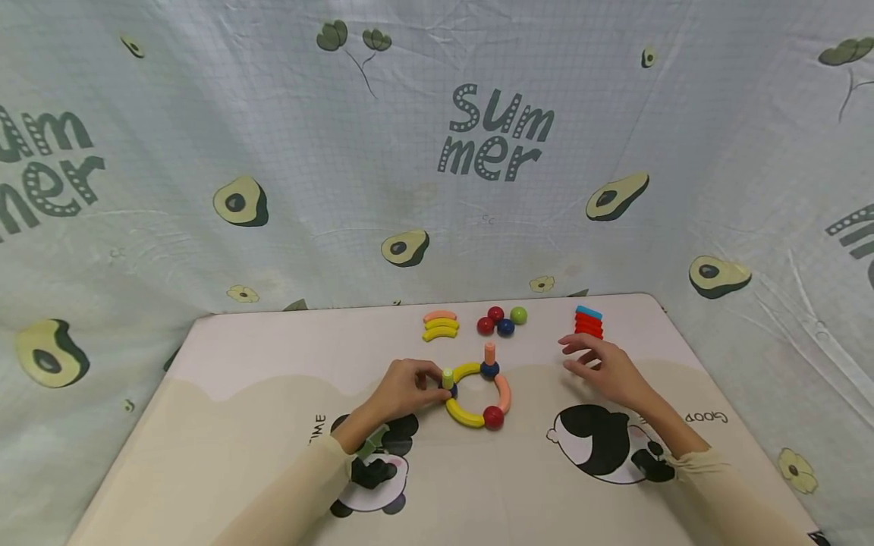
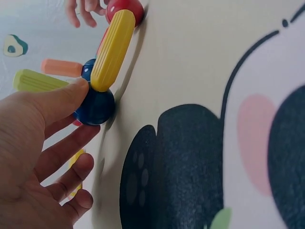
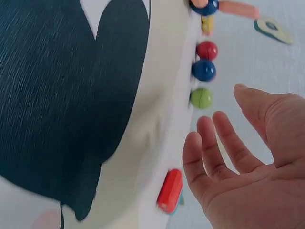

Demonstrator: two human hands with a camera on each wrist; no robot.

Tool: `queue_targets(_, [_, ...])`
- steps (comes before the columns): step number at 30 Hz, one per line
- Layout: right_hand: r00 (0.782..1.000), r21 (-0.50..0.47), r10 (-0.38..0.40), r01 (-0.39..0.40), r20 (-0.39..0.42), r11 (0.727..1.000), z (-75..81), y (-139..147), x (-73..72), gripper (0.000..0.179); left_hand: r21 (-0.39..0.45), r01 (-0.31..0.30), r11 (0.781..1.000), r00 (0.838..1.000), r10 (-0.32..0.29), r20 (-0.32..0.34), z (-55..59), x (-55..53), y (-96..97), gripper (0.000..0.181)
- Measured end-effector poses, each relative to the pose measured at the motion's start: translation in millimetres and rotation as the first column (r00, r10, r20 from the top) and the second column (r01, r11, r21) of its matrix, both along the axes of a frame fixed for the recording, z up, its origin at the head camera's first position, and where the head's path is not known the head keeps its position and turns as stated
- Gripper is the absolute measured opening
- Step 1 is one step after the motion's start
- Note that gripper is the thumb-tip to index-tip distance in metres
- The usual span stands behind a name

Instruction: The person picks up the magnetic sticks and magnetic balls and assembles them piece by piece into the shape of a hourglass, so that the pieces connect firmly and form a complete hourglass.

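A ring of curved sticks and balls lies on the table in the head view. Its parts are yellow curved sticks (image 1: 465, 415), a salmon curved stick (image 1: 503, 393), a red ball (image 1: 494, 418) and two blue balls. My left hand (image 1: 410, 390) pinches the left blue ball (image 2: 96, 107) between thumb and fingers. From that ball a light green stick (image 1: 448, 378) stands up, and a salmon stick (image 1: 489, 353) rises from the far blue ball (image 1: 488, 370). My right hand (image 1: 608, 369) hovers over the table at the right, fingers loosely bent, holding nothing.
Behind the ring lie spare curved sticks (image 1: 440, 325) in yellow and salmon. Loose balls (image 1: 495, 313) in red, blue and green sit beside them. Red sticks (image 1: 589, 324) and a blue stick (image 1: 589, 312) lie just beyond my right hand. A patterned cloth (image 1: 341, 152) hangs behind the table.
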State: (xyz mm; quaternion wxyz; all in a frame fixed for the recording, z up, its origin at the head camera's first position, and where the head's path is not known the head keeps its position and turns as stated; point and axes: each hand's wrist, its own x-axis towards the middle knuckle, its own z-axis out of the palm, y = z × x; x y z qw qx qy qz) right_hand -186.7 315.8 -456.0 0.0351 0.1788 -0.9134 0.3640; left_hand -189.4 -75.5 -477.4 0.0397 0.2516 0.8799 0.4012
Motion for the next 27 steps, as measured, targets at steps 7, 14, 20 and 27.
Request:
queue_targets(7, [0.991,-0.001,-0.136,0.136,-0.017,0.991,-1.6,17.6,-6.9,0.043,0.020,0.013,1.000,1.000,-0.013,-0.002,-0.5,-0.1,-0.5,0.019])
queue_targets(14, [0.957,-0.018,-0.287,0.288,0.033,0.957,-7.3,29.8,-17.9,0.047,0.030,0.021,0.999,1.000,-0.021,-0.003,-0.4,-0.7,-0.2,0.019])
queue_targets(20, [0.937,0.001,-0.343,0.343,0.067,0.939,-13.6,33.0,-27.0,0.047,0.027,0.023,0.999,1.000,-0.023,-0.008,1.0,0.2,0.0,0.020])
queue_targets(27, [0.933,0.038,-0.351,0.349,0.074,0.936,-17.4,34.0,-36.0,0.043,0.023,0.016,1.000,1.000,-0.015,-0.006,0.2,-0.1,0.2,0.019])
